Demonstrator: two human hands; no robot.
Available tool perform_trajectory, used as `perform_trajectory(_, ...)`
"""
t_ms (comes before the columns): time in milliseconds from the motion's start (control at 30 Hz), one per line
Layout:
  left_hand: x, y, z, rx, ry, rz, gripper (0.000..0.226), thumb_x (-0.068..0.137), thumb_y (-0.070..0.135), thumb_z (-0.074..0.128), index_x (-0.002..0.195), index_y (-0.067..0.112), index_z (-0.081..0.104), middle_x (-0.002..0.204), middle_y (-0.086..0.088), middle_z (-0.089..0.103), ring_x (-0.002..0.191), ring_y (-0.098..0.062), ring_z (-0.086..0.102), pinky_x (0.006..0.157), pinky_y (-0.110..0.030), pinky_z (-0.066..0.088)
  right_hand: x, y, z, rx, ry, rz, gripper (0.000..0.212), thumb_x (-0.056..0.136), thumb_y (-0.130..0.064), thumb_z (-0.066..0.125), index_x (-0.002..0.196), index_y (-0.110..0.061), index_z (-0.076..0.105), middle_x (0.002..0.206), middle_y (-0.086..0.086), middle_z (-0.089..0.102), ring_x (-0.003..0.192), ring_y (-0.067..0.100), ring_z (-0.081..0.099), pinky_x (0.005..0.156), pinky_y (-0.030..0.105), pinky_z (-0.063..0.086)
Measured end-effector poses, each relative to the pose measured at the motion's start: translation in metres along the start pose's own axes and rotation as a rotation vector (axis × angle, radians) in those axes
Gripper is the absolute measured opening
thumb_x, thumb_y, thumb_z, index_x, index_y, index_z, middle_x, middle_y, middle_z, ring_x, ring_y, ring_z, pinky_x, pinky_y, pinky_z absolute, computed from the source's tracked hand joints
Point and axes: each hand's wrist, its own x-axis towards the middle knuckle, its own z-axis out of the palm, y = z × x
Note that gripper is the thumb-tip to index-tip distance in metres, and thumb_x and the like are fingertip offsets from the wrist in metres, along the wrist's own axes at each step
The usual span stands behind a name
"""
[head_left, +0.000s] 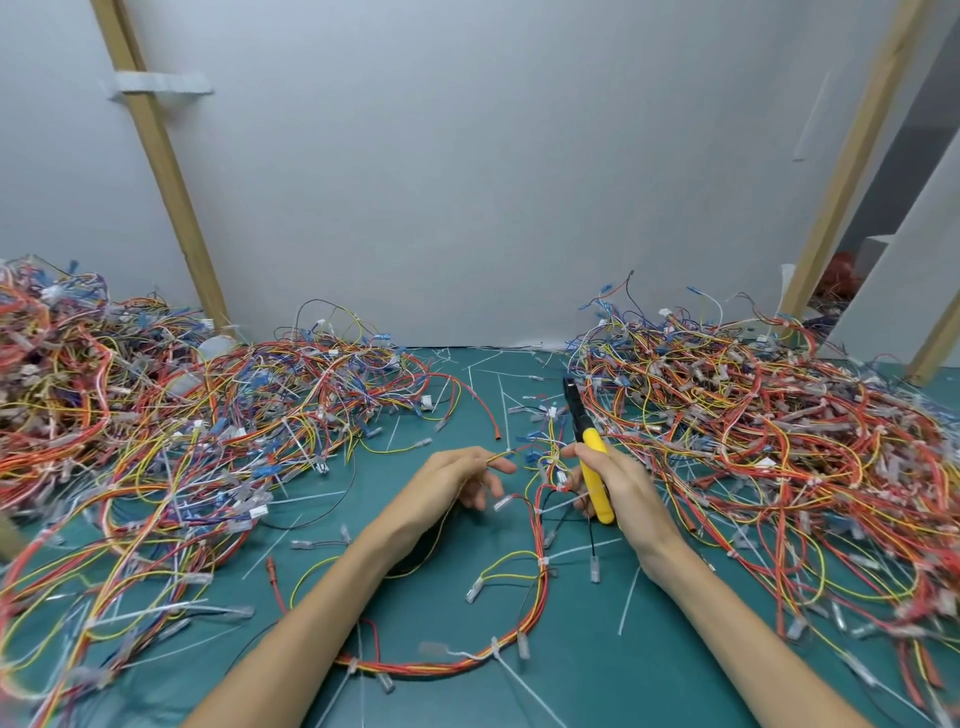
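A wire harness (537, 587) of red, orange and yellow wires with white cable ties lies curved on the green mat between my arms. My left hand (452, 483) pinches a yellow wire of it near its upper end. My right hand (618, 488) grips yellow-handled cutters (592, 457), whose black jaws point up and away from me. The fingers of that hand also touch the harness's upper end, where blue and white connectors cluster.
Big tangled heaps of coloured wire harnesses (156, 415) fill the left side and another heap (779, 441) fills the right. Cut white cable ties (628, 597) litter the green mat (597, 675). A white wall with wooden posts (166, 171) stands behind.
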Motion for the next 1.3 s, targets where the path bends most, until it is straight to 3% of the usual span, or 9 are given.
perform_trajectory(233,-0.002,-0.005,-0.008,-0.131,-0.076,0.021,0.029,0.087,0.017,0.052,0.101,0.002,0.073,0.088,0.0,0.071,0.062,-0.009,0.051,0.062,-0.015,0.042,0.0,0.0,0.0,-0.059,-0.006,-0.011,0.056,0.08,-0.059,0.054,0.103,-0.01,0.067,0.082,0.005,0.066,0.072,0.015,0.059,0.069,0.033,0.049)
perform_trajectory(367,-0.005,-0.004,-0.009,-0.15,-0.083,0.042,0.035,0.095,0.004,0.047,0.088,0.018,0.079,0.105,-0.016,0.067,0.064,-0.011,0.052,0.065,-0.017,0.046,0.001,0.003,-0.001,-0.133,-0.012,-0.029,0.032,0.094,-0.052,0.055,0.102,-0.024,0.067,0.093,0.01,0.068,0.076,0.014,0.06,0.07,0.032,0.05)
perform_trajectory(467,-0.008,-0.004,-0.01,-0.148,-0.091,0.058,0.034,0.095,0.003,0.048,0.084,0.016,0.078,0.118,-0.011,0.068,0.064,-0.009,0.052,0.069,-0.02,0.047,0.002,0.003,-0.002,-0.178,-0.011,-0.031,0.024,0.095,-0.048,0.055,0.096,-0.027,0.066,0.085,0.003,0.065,0.075,0.013,0.06,0.068,0.031,0.049)
perform_trajectory(567,-0.011,-0.004,-0.01,-0.146,-0.088,0.07,0.025,0.095,0.005,0.052,0.101,0.013,0.074,0.108,-0.006,0.07,0.067,-0.009,0.053,0.069,-0.024,0.041,-0.002,0.005,0.001,-0.281,0.099,-0.083,0.024,0.095,-0.046,0.058,0.088,-0.025,0.065,0.074,0.002,0.065,0.071,0.021,0.061,0.071,0.04,0.049)
perform_trajectory(667,-0.011,-0.004,-0.011,-0.126,-0.057,0.071,0.02,0.095,0.007,0.055,0.104,0.011,0.073,0.11,-0.008,0.069,0.067,-0.01,0.053,0.069,-0.025,0.039,-0.006,0.006,0.003,-0.472,0.199,-0.159,0.028,0.089,-0.051,0.058,0.083,-0.023,0.061,0.064,-0.001,0.058,0.065,0.019,0.056,0.061,0.034,0.04)
perform_trajectory(767,-0.01,-0.004,-0.009,-0.103,-0.029,0.068,0.021,0.094,0.009,0.058,0.109,0.012,0.072,0.099,-0.004,0.07,0.068,-0.009,0.055,0.067,-0.02,0.041,-0.006,0.0,-0.002,-0.657,0.253,-0.265,0.019,0.086,-0.043,0.067,0.092,-0.026,0.061,0.083,-0.008,0.06,0.079,0.015,0.053,0.066,0.03,0.034)
perform_trajectory(967,-0.007,-0.007,-0.004,-0.029,0.055,0.058,0.023,0.092,0.007,0.062,0.109,0.017,0.074,0.08,0.003,0.072,0.062,-0.006,0.053,0.063,-0.016,0.043,-0.006,-0.007,-0.015,-0.979,0.236,-0.362,0.048,0.074,-0.049,0.064,0.116,-0.026,0.062,0.102,-0.012,0.055,0.097,0.013,0.051,0.092,0.033,0.035)
perform_trajectory(1167,-0.005,-0.01,0.002,0.15,0.151,0.105,0.025,0.091,0.005,0.063,0.108,0.019,0.075,0.074,-0.002,0.064,0.058,-0.008,0.05,0.059,-0.022,0.048,-0.006,-0.008,-0.018,-1.098,0.15,-0.342,0.058,0.068,-0.058,0.053,0.118,-0.03,0.062,0.11,-0.012,0.059,0.106,0.014,0.051,0.092,0.032,0.032)
perform_trajectory(1300,-0.007,-0.009,0.008,0.463,0.286,0.297,0.022,0.086,0.006,0.066,0.096,0.02,0.079,0.058,0.008,0.051,0.047,-0.003,0.046,0.055,-0.015,0.037,-0.008,-0.007,-0.012,-1.108,0.143,-0.372,0.06,0.067,-0.06,0.053,0.118,-0.03,0.062,0.108,-0.012,0.058,0.106,0.014,0.05,0.091,0.033,0.034)
